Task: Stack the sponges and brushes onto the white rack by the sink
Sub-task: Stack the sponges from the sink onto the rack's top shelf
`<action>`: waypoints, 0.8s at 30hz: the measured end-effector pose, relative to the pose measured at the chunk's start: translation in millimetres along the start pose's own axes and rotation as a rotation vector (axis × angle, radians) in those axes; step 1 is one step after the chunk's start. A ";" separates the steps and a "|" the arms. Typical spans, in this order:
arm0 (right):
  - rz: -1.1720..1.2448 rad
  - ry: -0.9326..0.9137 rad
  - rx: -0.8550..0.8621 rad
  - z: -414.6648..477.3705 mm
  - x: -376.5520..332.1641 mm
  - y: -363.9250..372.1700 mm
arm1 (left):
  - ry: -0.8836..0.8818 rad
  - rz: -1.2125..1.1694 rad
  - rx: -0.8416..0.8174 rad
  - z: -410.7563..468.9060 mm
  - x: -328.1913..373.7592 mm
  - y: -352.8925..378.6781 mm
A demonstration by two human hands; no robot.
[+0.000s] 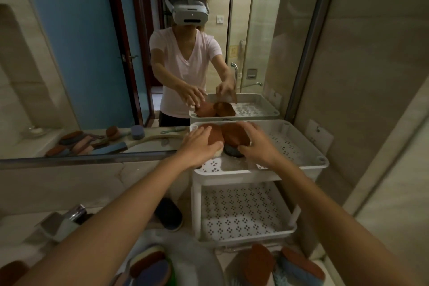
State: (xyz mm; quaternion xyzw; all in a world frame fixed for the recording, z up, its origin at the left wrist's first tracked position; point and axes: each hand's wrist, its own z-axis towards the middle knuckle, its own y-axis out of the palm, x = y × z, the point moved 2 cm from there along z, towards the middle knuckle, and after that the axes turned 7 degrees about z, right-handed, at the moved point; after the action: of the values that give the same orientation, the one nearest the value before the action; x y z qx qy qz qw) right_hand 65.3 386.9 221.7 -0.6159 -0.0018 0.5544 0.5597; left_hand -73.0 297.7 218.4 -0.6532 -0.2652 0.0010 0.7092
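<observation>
**Rack** (322, 161): white, two perforated tiers, standing at the right end of the tabletop (69, 183) against the mirror (92, 53). The lower tier (243, 213) sits directly beneath the top one.

**Left sponge** (214, 136): brown oval in the back-left corner of the top tier. It touches its neighbour, and its long axis runs roughly away from the person.

**Right sponge** (234, 134): brown oval just beside the first, lying over a dark pad (232, 152) whose near edge shows below it.

**Left hand** (202, 144): fingers straight and spread, lying flat on the left sponge and pressing it down.

**Right hand** (257, 144): cupped on the right sponge, fingers curved over its far side and thumb at its near edge. This reads as a grip, though the frame is blurred.

**Dark sponge** (168, 215): on the tabletop just left of the rack, not yet stacked.

**Left pile** (148, 262): brown, blue and pale sponges at the frame's bottom, close to the body.

**Near-right sponges** (260, 262): brown ovals in front of the rack, with long axes pointing away from the person.

**Relation governing the next move**: both hands sit at the far end of the reach, and everything unstacked lies back toward the body. The left hand is nearer the dark sponge and left pile. The right hand is nearer the near-right sponges. The step in hand appears to be settling the pair before fetching more.
</observation>
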 end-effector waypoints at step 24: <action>0.144 0.525 0.160 -322.4 67.0 129.6 | -0.316 -0.351 -0.197 -228.7 -25.8 218.6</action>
State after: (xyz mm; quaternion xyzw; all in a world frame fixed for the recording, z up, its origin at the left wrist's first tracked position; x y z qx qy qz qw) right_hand 231.9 158.6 8.8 -0.6909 0.2305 0.4126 0.5470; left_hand 66.6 109.0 4.7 -0.6550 -0.4809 -0.0458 0.5810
